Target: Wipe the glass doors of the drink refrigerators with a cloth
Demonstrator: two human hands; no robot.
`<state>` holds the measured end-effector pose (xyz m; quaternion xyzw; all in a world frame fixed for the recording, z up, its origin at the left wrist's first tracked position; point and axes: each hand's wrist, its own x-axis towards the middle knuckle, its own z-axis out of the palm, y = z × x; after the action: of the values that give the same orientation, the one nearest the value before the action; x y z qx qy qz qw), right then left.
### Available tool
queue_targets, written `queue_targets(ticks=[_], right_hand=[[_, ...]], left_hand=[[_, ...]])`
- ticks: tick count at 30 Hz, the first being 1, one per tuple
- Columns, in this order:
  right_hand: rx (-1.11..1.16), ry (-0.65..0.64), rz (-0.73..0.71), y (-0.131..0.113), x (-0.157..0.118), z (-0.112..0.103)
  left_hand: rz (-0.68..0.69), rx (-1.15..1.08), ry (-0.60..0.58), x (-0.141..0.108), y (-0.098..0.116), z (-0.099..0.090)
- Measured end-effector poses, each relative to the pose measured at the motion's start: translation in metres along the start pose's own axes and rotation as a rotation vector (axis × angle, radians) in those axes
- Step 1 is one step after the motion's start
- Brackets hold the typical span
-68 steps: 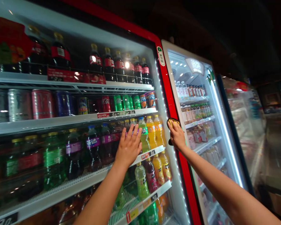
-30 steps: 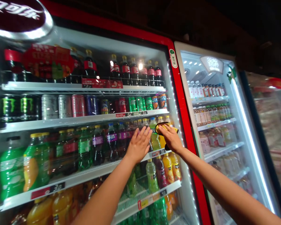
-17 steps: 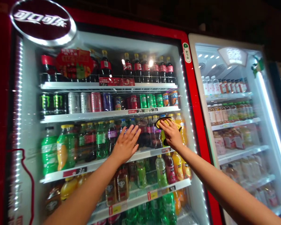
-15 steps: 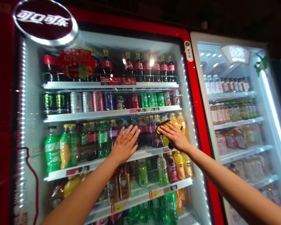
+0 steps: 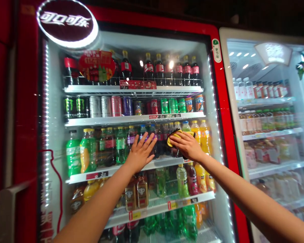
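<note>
My left hand [image 5: 139,153] lies flat with its fingers spread against the glass door [image 5: 152,44] of a red drinks fridge, holding nothing. To its right, my right hand [image 5: 188,145] presses a yellow cloth with black edging [image 5: 171,139] to the same glass. The cloth is bunched beneath the fingers, and part of it is hidden by the hand. Behind the glass, both hands appear in front of the third shelf of bottles, including orange drink bottles [image 5: 205,135] and a green bottle [image 5: 121,145].
A second lit fridge [image 5: 271,131] stands to the right. At lower left is a grey door handle [image 5: 5,216]. A red cord-like line [image 5: 56,172] runs down the left side of the glass. An oval lit sign [image 5: 67,23] sits at the fridge's top left.
The view has shifted, so the fridges appear farther right. Relative to the bottles, my right hand and the cloth have slid left across the glass. My left hand stays at about the same spot.
</note>
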<state>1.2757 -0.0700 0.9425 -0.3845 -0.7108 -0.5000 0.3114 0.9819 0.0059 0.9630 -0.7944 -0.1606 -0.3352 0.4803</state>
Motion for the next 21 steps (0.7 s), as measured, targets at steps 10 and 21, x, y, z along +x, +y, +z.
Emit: queue_targets(ticks=[10, 21], right_hand=[[0.453, 0.314, 0.526, -0.028, 0.068, 0.018], [1.276, 0.606, 0.807, -0.027, 0.031, -0.015]], left_hand=[[-0.143, -0.138, 0.160, 0.012, 0.036, -0.015], [-0.134, -0.134, 0.085, 0.091, 0.079, 0.012]])
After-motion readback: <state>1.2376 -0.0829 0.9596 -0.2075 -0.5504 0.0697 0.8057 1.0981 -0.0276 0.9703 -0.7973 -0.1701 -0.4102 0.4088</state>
